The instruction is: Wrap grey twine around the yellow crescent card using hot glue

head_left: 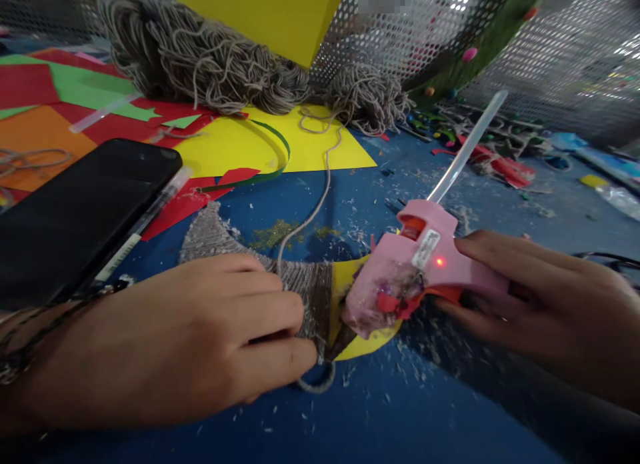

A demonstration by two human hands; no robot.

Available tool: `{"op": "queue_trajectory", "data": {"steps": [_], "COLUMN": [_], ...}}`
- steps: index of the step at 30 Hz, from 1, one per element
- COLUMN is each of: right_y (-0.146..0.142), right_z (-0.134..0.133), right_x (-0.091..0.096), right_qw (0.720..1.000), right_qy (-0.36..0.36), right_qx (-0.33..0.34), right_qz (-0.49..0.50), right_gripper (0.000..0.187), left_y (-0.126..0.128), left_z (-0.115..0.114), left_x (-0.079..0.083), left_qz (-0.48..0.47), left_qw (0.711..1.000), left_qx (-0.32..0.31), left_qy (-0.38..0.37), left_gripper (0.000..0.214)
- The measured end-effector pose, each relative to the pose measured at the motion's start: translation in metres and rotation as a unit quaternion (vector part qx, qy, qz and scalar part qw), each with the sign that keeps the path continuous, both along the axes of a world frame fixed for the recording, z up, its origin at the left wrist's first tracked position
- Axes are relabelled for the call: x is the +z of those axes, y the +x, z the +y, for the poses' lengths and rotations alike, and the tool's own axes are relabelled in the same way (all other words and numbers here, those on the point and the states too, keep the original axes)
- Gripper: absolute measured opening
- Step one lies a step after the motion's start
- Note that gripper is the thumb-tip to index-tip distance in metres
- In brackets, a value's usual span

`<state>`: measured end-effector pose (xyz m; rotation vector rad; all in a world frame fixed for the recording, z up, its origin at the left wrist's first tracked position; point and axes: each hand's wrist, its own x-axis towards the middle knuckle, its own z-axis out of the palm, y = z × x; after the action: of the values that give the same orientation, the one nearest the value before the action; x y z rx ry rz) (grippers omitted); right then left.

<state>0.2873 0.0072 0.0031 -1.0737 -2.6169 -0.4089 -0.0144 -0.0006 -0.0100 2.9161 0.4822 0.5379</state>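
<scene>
The curved piece [320,281] lies flat on the blue table [280,431], between the 2 hands. Its long axis runs roughly left to right: a tapered, yarn-wrapped tail at the far left, a rounded, bare yellow end [373,346] at the right.

Left hand [220,337]: palm down over the wrapped section, fingers bent and close together. It is the nearer of the 2 hands, resting on the piece. From here I cannot tell whether its hidden fingertips pinch the yarn strand [327,174], which runs down to it from the far yarn pile [367,97]. A small yarn loop [320,386] lies just below the fingertips.

Right hand [540,304]: closed around the pink glue gun [473,274], indicator lit red. The dark nozzle [342,341] points down and left, at the border between wrapped and bare surface, just beside the left fingertips. Nozzle contact cannot be confirmed.
</scene>
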Motion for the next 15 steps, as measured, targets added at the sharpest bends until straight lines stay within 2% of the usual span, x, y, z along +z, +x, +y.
{"op": "queue_trajectory", "data": {"steps": [7, 15], "right_y": [-0.0011, 0.0053], "right_z": [0.0029, 0.0042], "right_x": [-0.0016, -0.0033], "right_qw": [0.999, 0.998], "right_qy": [0.029, 0.063], "right_qx": [0.011, -0.009], "right_qz": [-0.004, -0.027], "right_gripper": [0.028, 0.033], "left_y": [-0.0018, -0.0006], "left_z": [0.0008, -0.0004], "left_x": [-0.0015, 0.0008], "left_qz": [-0.008, -0.001], "left_qw": [1.0, 1.0], "left_qx": [0.003, 0.003], "left_qy": [0.003, 0.003], "left_gripper": [0.042, 0.046]}}
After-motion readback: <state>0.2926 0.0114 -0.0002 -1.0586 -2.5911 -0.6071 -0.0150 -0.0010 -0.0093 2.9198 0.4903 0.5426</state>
